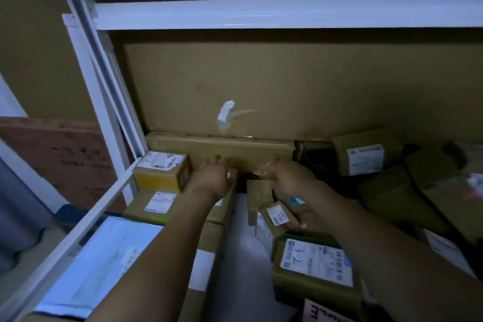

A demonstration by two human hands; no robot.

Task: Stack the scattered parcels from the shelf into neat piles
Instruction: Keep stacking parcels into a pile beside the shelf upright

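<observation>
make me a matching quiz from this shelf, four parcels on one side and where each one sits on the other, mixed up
1 long flat carton
2 yellow-taped box
3 box labelled 3-1
4 pale blue mailer

a front left
b lying along the back
c front, right of centre
d left rear corner, atop another box

Pairs: 1-b, 2-d, 3-c, 4-a

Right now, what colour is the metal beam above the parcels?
The beam is white, with a bluish tint in the dim light. The head view shows it best.
</observation>
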